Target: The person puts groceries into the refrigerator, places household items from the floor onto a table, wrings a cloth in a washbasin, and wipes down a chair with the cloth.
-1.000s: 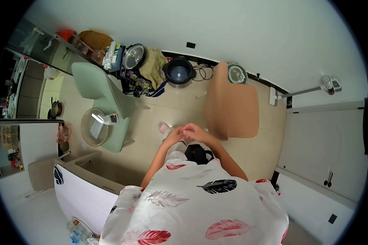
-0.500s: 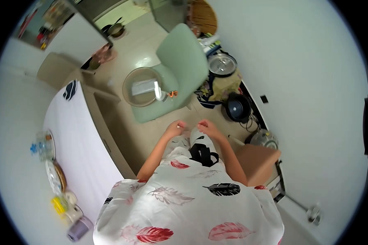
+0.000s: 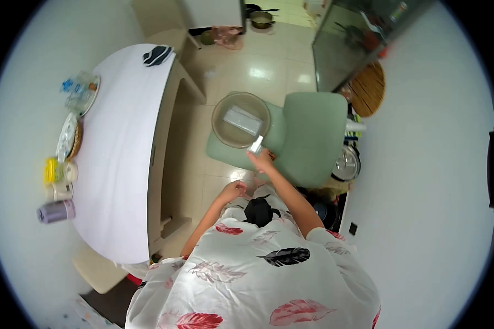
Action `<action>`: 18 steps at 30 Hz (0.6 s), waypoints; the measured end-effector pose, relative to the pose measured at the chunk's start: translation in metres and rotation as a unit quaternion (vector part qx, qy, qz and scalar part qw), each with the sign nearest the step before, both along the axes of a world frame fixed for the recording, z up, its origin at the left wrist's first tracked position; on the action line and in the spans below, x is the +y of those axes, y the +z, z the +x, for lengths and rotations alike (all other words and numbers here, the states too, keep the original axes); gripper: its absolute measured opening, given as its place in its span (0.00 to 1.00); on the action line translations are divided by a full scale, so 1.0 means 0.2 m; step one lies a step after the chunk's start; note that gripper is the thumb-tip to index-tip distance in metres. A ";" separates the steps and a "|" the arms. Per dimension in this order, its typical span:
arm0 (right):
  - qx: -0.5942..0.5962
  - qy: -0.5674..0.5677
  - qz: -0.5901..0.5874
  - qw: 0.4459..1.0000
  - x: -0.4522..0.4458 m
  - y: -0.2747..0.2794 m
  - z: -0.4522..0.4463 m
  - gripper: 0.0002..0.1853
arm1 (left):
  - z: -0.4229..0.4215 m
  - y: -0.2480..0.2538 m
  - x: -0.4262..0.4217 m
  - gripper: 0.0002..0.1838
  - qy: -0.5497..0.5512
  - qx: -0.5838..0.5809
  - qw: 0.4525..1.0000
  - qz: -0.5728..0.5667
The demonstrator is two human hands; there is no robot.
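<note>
My right hand (image 3: 262,160) reaches to the front edge of the green chair (image 3: 313,131), its fingers closed around a small bottle with a white top (image 3: 256,143). Just beyond the bottle, a translucent round basin (image 3: 218,131) stands on the chair seat. Inside that basin lies a flat, pale rectangular pack (image 3: 242,120). My left hand (image 3: 235,190) hangs in front of my lap, fingers loosely bent and apart, with nothing visible in it. The small orange item on the seat is mostly hidden by my right hand.
At left stands a table with a white cover (image 3: 121,153). It bears a folded dark cloth (image 3: 157,55), a purple jar (image 3: 56,211), a yellow container (image 3: 53,170) and a tray of glasses (image 3: 96,98). A pot lid (image 3: 347,163) and other kitchenware line the right wall.
My view has turned to the right, so the room sits differently in frame. My right hand has reached forward from my lap and taken hold of the white-topped bottle. My left hand stays near my lap.
</note>
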State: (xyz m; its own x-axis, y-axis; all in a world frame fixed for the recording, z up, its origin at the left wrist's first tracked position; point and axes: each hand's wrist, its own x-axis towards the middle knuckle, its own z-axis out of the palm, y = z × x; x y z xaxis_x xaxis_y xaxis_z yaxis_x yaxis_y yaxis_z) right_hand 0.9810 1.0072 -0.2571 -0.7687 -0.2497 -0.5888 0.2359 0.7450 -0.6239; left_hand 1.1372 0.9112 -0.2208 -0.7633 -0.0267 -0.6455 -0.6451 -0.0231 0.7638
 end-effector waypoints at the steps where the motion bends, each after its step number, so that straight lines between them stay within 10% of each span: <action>1: -0.002 0.019 -0.002 1.000 -0.02 -0.04 -0.05 0.46 | -0.01 0.01 0.01 0.09 0.010 0.004 0.999 -0.030; 8: -0.107 -0.031 -0.044 0.993 -0.02 -0.07 -0.11 0.19 | -0.02 -0.11 0.12 0.10 0.078 0.038 0.989 -0.117; 18: -0.011 0.092 -0.111 0.990 0.13 0.23 -0.05 0.17 | -0.01 -0.05 0.13 0.20 0.102 0.022 0.978 -0.178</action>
State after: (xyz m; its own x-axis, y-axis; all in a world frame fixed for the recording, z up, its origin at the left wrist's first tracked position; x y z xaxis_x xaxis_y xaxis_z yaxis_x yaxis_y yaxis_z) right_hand 0.9703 1.0338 -0.2111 -0.6861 -0.5088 -0.5201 0.1244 0.6223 -0.7728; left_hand 1.1346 0.9365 -0.2304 -0.7457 -0.3987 -0.5338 -0.6209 0.1252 0.7738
